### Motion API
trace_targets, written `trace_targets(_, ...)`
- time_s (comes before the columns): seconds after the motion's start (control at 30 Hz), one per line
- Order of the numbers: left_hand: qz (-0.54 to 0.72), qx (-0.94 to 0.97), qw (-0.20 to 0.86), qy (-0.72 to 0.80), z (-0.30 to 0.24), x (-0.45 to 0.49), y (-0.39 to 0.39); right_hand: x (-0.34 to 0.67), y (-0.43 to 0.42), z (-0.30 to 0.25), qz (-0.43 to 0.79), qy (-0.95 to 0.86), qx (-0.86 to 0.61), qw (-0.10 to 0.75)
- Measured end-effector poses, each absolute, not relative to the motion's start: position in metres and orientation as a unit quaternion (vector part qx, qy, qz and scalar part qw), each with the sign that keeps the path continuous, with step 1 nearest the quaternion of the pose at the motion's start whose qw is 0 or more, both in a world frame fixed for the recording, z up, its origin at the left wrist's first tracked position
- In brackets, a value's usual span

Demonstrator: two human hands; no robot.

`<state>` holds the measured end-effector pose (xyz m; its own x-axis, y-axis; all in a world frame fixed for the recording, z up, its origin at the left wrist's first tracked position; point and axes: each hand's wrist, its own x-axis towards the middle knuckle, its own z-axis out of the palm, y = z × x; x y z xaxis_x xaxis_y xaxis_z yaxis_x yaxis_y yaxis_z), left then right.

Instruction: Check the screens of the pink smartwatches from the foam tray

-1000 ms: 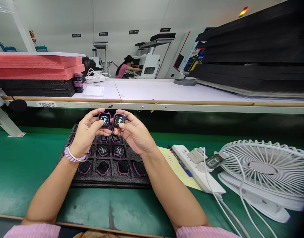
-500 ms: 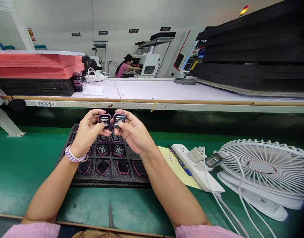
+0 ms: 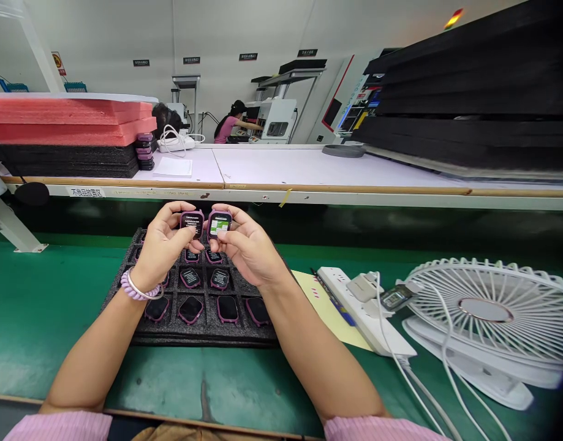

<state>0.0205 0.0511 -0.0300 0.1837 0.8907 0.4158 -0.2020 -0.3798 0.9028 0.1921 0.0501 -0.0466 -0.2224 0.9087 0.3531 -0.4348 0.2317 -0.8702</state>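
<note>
Above a black foam tray, my left hand grips a purple-framed smartwatch whose dark screen shows lines of white text. My right hand holds a second smartwatch close beside it, its thumb at the bottom of a screen with a green and white picture. Neither watch has a strap. Below, several more purple watches lie in the tray's compartments, such as a watch with a black screen and a watch showing text. My wrists and hands hide part of the tray.
Right of the tray are a yellow sheet, a white power strip with cables, and a white fan. A shelf across the back bears red foam and black trays. A person works beyond.
The screen of the watch in my right hand has gone from white text to a green and white picture. Both hands have stayed nearly still.
</note>
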Motion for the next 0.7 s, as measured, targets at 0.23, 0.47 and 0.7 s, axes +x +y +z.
trace_targets(0.23,0.563,0.599,0.493,0.285,-0.0286,0.0212,0.0493,0.1914,0.0502,-0.0465,0.556,-0.532,-0.228,0.597)
trace_targets(0.47,0.559,0.573,0.527,0.287,-0.0259,0.0212,0.0473,0.1908,0.0568,-0.0514,0.586,-0.489,-0.198,0.615)
trace_targets(0.7,0.551,0.580,0.525,0.290,-0.0265,0.0208,0.0464,0.1896,0.0556,-0.0505,0.574,-0.483,-0.221,0.623)
